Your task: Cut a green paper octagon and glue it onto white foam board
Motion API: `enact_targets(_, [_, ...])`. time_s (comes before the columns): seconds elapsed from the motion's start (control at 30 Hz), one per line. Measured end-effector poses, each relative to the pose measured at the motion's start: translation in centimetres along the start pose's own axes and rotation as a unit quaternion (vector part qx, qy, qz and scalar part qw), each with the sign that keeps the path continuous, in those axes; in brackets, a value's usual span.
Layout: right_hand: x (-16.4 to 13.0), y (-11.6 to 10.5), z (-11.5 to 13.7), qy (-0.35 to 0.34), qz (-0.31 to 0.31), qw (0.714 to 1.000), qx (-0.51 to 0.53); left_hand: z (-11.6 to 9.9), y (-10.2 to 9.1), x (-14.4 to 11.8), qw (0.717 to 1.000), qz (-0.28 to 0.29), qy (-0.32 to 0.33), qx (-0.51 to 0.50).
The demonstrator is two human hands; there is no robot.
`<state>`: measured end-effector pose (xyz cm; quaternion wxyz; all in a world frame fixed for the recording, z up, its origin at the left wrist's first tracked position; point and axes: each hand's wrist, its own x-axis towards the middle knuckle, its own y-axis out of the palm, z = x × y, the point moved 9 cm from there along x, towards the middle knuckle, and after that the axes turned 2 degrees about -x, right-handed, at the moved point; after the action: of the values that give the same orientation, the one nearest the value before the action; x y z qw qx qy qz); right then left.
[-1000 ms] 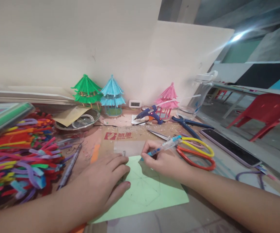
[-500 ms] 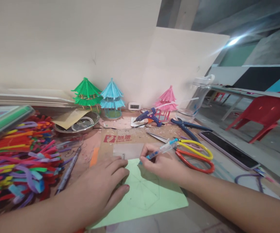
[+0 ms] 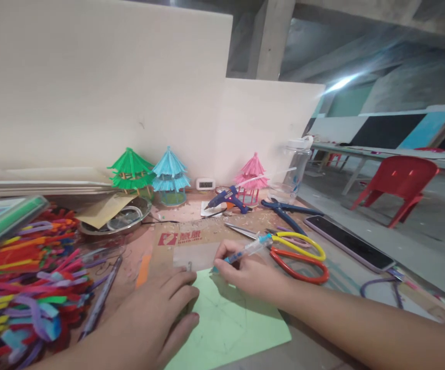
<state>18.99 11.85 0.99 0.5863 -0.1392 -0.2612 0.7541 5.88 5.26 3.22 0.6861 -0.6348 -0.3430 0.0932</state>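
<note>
A light green paper sheet with faint pencil lines lies on the table in front of me. My left hand rests flat on the sheet's left part, fingers together, pressing a thin ruler edge whose tip shows beyond the fingertips. My right hand grips a clear blue-tipped pen, its tip at the sheet's far edge.
A pile of coloured pipe cleaners fills the left. Yellow and red scissors, blue pliers, a blue glue gun and a phone lie to the right. Three small paper pagodas stand by the wall. A red chair stands beyond.
The view has tilted upward, so the hands and paper sit lower in the frame. Both hands keep their hold; the pen tip has crept slightly left along the sheet's far edge.
</note>
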Motion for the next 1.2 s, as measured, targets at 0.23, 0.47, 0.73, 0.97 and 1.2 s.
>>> enact_targets(0.23, [-0.6, -1.4, 1.9, -0.158, -0.036, 0.984, -0.080, 0.5, 0.5, -0.5, 1.000, -0.015, -0.009, 0.002])
enact_targets(0.47, [-1.5, -2.0, 2.7, -0.135, 0.048, 0.943, -0.301, 0.7, 0.4, -1.0, 0.999, -0.041, -0.003, 0.001])
enact_targets(0.73, [-1.7, -1.4, 2.5, -0.083, 0.086, 0.951, -0.285, 0.7, 0.1, -0.7, 0.999, -0.037, 0.000, -0.002])
enact_targets(0.97, [-1.6, -1.9, 2.5, -0.078, 0.079, 0.964, -0.241, 0.5, 0.1, -0.7, 0.999, -0.032, 0.000, -0.001])
enact_targets(1.2, [-0.6, -2.7, 1.6, -0.098, 0.015, 0.986, -0.137, 0.6, 0.3, -0.7, 1.000, -0.027, -0.012, -0.004])
